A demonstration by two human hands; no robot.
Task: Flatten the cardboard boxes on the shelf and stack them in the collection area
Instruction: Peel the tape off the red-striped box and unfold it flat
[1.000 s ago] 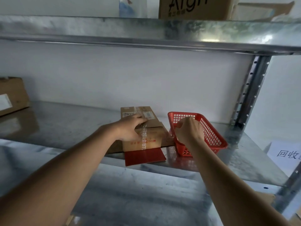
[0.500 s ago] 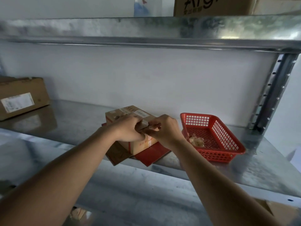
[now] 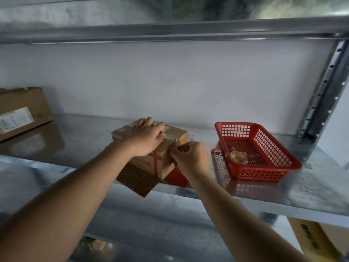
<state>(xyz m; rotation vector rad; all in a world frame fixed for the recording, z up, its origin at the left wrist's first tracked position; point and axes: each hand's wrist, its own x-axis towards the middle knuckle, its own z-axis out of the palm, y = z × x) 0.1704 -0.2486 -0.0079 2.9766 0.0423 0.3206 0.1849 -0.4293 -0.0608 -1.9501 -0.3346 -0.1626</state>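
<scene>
A small brown cardboard box (image 3: pixel 170 157) with red tape and red print stands on the metal shelf (image 3: pixel 85 140), on top of flattened brown and red cardboard (image 3: pixel 137 181). My left hand (image 3: pixel 146 138) rests on the box's top, fingers curled over its far edge. My right hand (image 3: pixel 189 157) is at the box's right front corner and pinches a strip of clear tape (image 3: pixel 174 141) that runs across the top. Part of the box's top is hidden under my left hand.
A red plastic basket (image 3: pixel 273 148) holding a wad of crumpled tape (image 3: pixel 238 156) sits to the right. A larger labelled cardboard box (image 3: pixel 22 110) stands at the far left. A shelf upright (image 3: pixel 326 91) rises at the right, and another shelf lies overhead.
My right hand left the red basket, came to the small box and took hold of its tape. The box was turned on the shelf. The view shifted left.
</scene>
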